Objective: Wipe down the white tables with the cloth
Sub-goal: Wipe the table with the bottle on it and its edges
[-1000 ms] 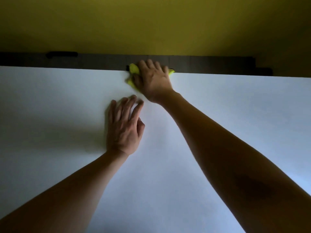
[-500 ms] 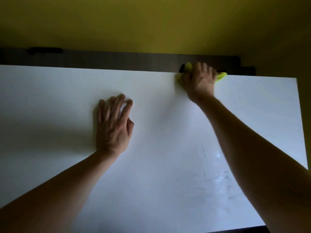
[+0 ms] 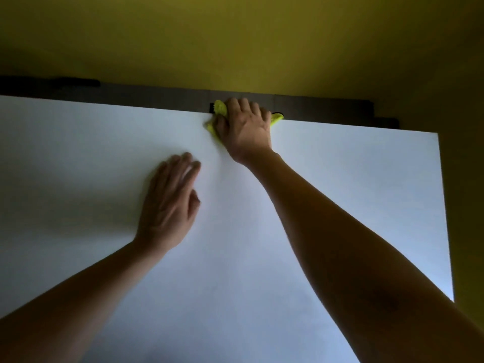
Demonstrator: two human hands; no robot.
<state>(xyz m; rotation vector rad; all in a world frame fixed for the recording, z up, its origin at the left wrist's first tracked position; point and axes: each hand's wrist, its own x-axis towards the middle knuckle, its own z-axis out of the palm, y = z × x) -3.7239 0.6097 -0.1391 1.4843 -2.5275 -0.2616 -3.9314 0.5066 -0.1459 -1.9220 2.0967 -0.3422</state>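
Observation:
A white table (image 3: 340, 179) fills most of the view. At its far edge, my right hand (image 3: 246, 129) presses down on a yellow cloth (image 3: 220, 108), which sticks out on both sides of the fingers. Most of the cloth is hidden under the palm. Nearer to me, my left hand (image 3: 170, 203) lies flat on the tabletop with its fingers together and nothing under it.
A dark strip (image 3: 327, 108) runs along the table's far edge, below a yellow wall (image 3: 235, 43). The table's right edge (image 3: 445, 205) borders a yellow surface. Both forearms cross the near part of the table.
My right hand slid the cloth right along the far edge, then back left toward the middle. My left hand stays flat on the table.

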